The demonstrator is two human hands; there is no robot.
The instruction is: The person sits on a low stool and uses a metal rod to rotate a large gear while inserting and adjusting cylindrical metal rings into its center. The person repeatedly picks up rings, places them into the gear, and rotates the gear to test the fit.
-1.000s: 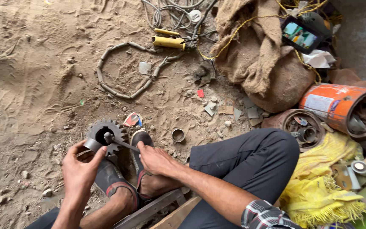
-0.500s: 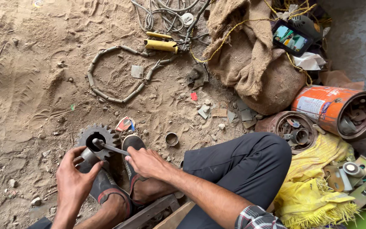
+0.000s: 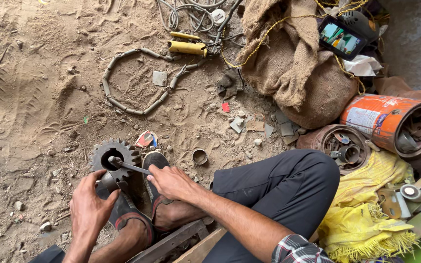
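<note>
Two hands busy | left hand (image 3: 89, 207) grips sprocket (image 3: 114, 157) | right hand (image 3: 170, 181) grips rod (image 3: 128, 166) | open sand leftward

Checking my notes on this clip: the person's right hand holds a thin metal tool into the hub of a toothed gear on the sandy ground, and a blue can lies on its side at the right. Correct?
One detail is off: the can is orange, as the head view shows. The right hand, tool and gear are as described.
</note>
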